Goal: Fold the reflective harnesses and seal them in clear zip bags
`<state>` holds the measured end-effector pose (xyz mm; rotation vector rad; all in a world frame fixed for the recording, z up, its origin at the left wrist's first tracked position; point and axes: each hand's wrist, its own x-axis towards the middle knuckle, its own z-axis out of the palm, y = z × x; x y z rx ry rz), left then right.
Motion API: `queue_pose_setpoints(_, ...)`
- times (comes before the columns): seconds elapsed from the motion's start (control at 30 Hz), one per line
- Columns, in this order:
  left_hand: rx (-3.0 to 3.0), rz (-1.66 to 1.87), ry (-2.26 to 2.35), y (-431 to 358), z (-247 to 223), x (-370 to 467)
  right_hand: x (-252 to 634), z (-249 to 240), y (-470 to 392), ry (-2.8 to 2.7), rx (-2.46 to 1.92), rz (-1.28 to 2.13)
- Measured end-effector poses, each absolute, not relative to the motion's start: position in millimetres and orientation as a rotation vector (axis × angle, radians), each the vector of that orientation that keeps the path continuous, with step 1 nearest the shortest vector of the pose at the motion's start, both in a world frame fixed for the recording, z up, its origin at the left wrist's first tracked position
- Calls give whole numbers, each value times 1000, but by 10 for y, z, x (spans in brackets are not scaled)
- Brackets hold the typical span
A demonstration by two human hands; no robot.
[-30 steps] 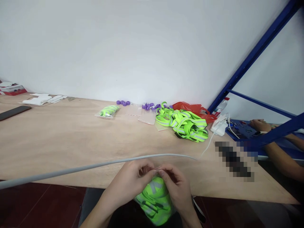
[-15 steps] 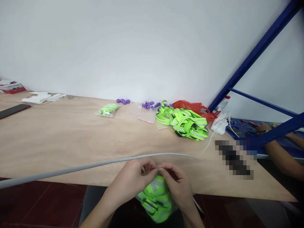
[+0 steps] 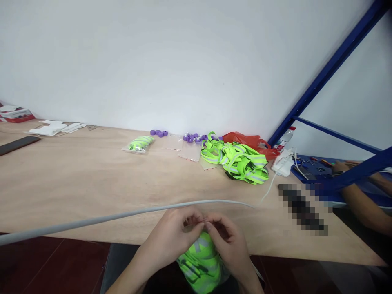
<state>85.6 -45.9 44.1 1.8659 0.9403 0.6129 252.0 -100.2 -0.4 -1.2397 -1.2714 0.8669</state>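
Both hands meet at the table's front edge, pinching the top of a clear plastic bag (image 3: pixel 200 261) packed with folded neon-green reflective straps. My left hand (image 3: pixel 177 228) grips the bag's upper edge between thumb and fingers. Close against it, my right hand (image 3: pixel 228 237) pinches the same edge from the other side. The bag hangs below the fingers, over my lap. Its mouth is mostly hidden by the fingertips, so I cannot tell whether it is sealed.
Behind lie a heap of green reflective straps (image 3: pixel 245 161), a filled bag (image 3: pixel 139 144), purple rings (image 3: pixel 192 137), flat clear bags (image 3: pixel 190 153) and a red plastic bag (image 3: pixel 248 141). A grey cable (image 3: pixel 137 211) crosses in front. At right, another person's arm (image 3: pixel 364 204) is beyond a blue frame (image 3: pixel 324 71).
The hands stay pinched on the bag's top edge, with only a slight shift of the fingers. The whole scene sits a little lower in view.
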Motion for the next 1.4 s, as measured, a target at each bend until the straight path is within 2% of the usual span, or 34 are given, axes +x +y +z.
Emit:
queue_pose_setpoints(0.47,1921,594,968,-483,455,821,2528,24,-1001,-1289,-1233,916)
queue_pose_setpoints(0.7,1908,618,927,-487,445,813,2506,-74,-1052,-1215,-1155,830)
queue_pose_setpoints(0.87,1947,635,925,-527,463,787,2476,-24,-1092,-1062,-1190,928)
queue_pose_setpoints(1.0,1928,662,892,-536,447,799,2510,16,-1100,-1174,-1206,982)
queue_pose_setpoints(1.13,1885,636,894,-493,359,823,2560,-85,-1063,-1310,-1236,962)
queue_pose_setpoints(1.4,1689,490,895,-339,119,798,2564,-400,-957,-1149,-1250,1050)
